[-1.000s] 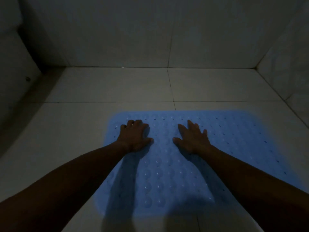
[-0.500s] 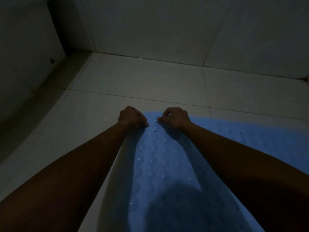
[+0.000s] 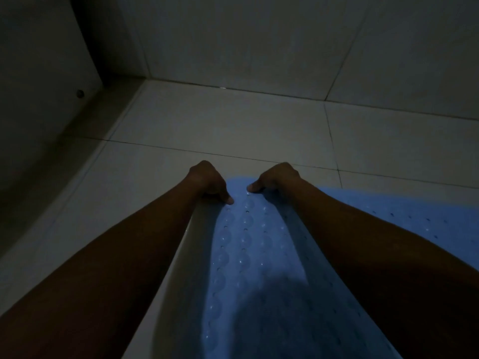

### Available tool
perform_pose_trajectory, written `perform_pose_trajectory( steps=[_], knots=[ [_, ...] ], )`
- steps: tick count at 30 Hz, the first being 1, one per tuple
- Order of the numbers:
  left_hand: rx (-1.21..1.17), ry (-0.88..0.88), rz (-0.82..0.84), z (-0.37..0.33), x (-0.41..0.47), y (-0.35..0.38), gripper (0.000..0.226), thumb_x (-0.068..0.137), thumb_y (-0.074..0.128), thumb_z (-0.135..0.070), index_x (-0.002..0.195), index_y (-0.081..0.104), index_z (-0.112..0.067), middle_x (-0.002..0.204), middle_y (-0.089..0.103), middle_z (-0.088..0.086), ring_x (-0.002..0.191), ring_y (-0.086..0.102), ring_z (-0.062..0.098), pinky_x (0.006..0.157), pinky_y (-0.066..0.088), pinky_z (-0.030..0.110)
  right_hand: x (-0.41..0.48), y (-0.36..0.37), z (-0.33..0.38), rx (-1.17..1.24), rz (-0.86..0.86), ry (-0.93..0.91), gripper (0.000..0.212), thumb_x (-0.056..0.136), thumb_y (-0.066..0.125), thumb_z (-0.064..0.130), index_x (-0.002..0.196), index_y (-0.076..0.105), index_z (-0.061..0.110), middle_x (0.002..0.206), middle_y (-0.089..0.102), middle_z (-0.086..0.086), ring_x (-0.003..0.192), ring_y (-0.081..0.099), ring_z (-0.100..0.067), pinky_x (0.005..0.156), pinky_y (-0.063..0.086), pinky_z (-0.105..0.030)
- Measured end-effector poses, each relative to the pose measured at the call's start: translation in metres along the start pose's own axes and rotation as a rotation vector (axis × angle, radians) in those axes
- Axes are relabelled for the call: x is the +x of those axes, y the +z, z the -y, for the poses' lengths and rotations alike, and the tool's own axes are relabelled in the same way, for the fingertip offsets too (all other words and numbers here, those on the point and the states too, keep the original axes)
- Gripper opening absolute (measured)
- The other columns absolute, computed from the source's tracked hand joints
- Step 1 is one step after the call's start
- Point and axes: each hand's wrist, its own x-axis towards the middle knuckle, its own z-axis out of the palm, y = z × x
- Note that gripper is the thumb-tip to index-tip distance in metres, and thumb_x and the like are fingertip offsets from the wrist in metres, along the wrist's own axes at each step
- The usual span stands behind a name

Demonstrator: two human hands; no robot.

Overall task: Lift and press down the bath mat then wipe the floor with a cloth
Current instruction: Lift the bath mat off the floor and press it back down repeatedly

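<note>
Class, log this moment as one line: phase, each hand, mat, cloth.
phase: mat lift | left hand: grips bath mat far edge | right hand: grips same edge | floor: pale tiles | cloth: not in view

Under me the floor (image 3: 233,120) is pale tile crossed by thin dark grout lines. A blue mat (image 3: 243,255) with rows of small round bumps lies on it.
</note>
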Motion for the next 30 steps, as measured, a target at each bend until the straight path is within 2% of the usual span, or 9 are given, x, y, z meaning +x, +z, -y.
perform_pose_trajectory(
  steps=[2, 6, 9, 14, 18, 21, 23, 27, 30],
  knots=[
    [0.045, -0.013, -0.049, -0.003, 0.002, 0.000, 0.061, 0.055, 0.091, -0.050, 0.092, 0.061, -0.010, 0.079, 0.059, 0.002, 0.066, 0.050, 0.011, 0.063, 0.037, 0.026, 0.005, -0.002, 0.007, -0.082, 0.039, 0.028, 0.108, 0.054, 0.093, 0.052, 0.136, 0.050, -0.004, 0.136, 0.055, -0.019, 0.122, 0.055, -0.040, 0.098, 0.051, -0.048],
    [0.118, -0.021, -0.056, -0.005, 0.004, 0.000, 0.073, 0.046, 0.093, -0.054, 0.094, 0.062, -0.008, 0.089, 0.058, 0.005, 0.077, 0.053, 0.018, 0.062, 0.040, 0.027, 0.006, -0.004, 0.013, -0.208, 0.081, 0.019, 0.107, 0.059, 0.088, 0.059, 0.139, 0.049, -0.001, 0.139, 0.052, -0.018, 0.124, 0.053, -0.039, 0.097, 0.050, -0.044],
    [0.125, 0.006, -0.116, -0.003, -0.006, 0.000, 0.066, 0.044, 0.095, -0.052, 0.078, 0.056, -0.010, 0.081, 0.058, 0.004, 0.071, 0.055, 0.017, 0.053, 0.039, 0.026, 0.003, -0.003, 0.010, -0.157, 0.065, 0.040, 0.106, 0.058, 0.090, 0.056, 0.135, 0.049, -0.003, 0.134, 0.055, -0.019, 0.121, 0.055, -0.039, 0.097, 0.050, -0.044],
    [0.002, 0.014, -0.164, 0.014, -0.025, 0.011, 0.060, 0.055, 0.091, -0.053, 0.079, 0.061, -0.007, 0.081, 0.065, 0.005, 0.077, 0.063, 0.021, 0.058, 0.047, 0.028, -0.006, 0.009, -0.006, 0.055, -0.051, 0.000, 0.094, 0.050, 0.095, 0.048, 0.119, 0.057, -0.002, 0.124, 0.063, -0.018, 0.113, 0.060, -0.040, 0.096, 0.051, -0.049],
    [-0.092, 0.101, -0.007, 0.025, -0.039, 0.011, 0.041, 0.057, 0.094, -0.030, 0.087, 0.074, -0.011, 0.086, 0.068, 0.000, 0.089, 0.063, 0.016, 0.076, 0.050, 0.029, -0.024, 0.016, -0.007, -0.129, 0.005, -0.125, 0.101, 0.053, 0.085, 0.067, 0.126, 0.060, 0.002, 0.129, 0.061, -0.016, 0.114, 0.060, -0.035, 0.078, 0.049, -0.035],
    [-0.068, 0.131, -0.017, 0.026, -0.045, 0.011, 0.040, 0.055, 0.095, -0.018, 0.088, 0.073, -0.014, 0.090, 0.066, 0.000, 0.094, 0.061, 0.016, 0.075, 0.045, 0.026, -0.026, 0.016, -0.010, -0.209, 0.012, -0.187, 0.088, 0.053, 0.087, 0.064, 0.117, 0.067, 0.007, 0.122, 0.064, -0.012, 0.113, 0.060, -0.032, 0.087, 0.052, -0.035],
    [-0.049, 0.119, -0.021, 0.024, -0.046, 0.011, 0.041, 0.057, 0.095, -0.018, 0.091, 0.073, -0.011, 0.094, 0.068, 0.002, 0.094, 0.061, 0.016, 0.075, 0.047, 0.027, -0.029, 0.015, -0.012, -0.232, -0.007, -0.190, 0.084, 0.054, 0.090, 0.059, 0.117, 0.067, 0.007, 0.121, 0.064, -0.011, 0.112, 0.061, -0.031, 0.084, 0.052, -0.035],
    [0.118, 0.025, -0.018, 0.016, -0.035, 0.009, 0.075, 0.051, 0.096, -0.036, 0.113, 0.068, -0.003, 0.115, 0.068, 0.011, 0.108, 0.063, 0.024, 0.091, 0.052, 0.034, -0.028, 0.012, -0.006, -0.266, 0.053, -0.114, 0.101, 0.054, 0.091, 0.057, 0.132, 0.056, 0.004, 0.131, 0.058, -0.015, 0.118, 0.058, -0.036, 0.076, 0.047, -0.037],
    [0.248, -0.087, 0.014, 0.006, -0.027, 0.006, 0.102, 0.047, 0.093, -0.051, 0.126, 0.054, 0.000, 0.123, 0.060, 0.012, 0.116, 0.058, 0.027, 0.092, 0.047, 0.033, -0.025, 0.005, 0.003, -0.312, 0.118, -0.086, 0.104, 0.060, 0.090, 0.054, 0.139, 0.049, 0.000, 0.140, 0.051, -0.017, 0.125, 0.053, -0.038, 0.094, 0.050, -0.040]
  ],
)
